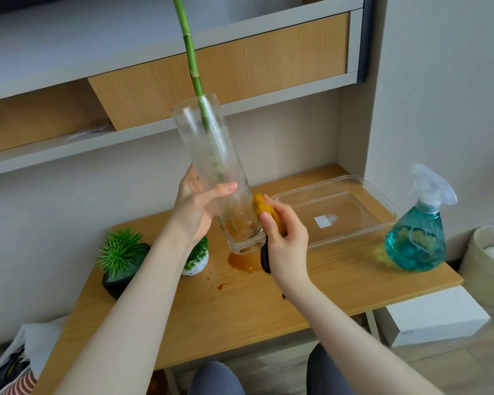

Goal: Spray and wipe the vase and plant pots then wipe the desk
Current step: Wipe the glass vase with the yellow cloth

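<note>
left hand (196, 212) wraps the tilted vase (217, 178) low down, right hand (285, 238) pinches a cloth (264, 208) against it; wet glass looks slippery and fragile

Two bare forearms reach in from the bottom of the frame, uncovered from elbow to wrist with no sleeves in view. The left hand (196, 208) and right hand (285, 232) wear no gloves, rings or watch, and the fingernails are short and unpainted. Below, both knees (216, 379) are clad in slate-grey trousers.
</note>
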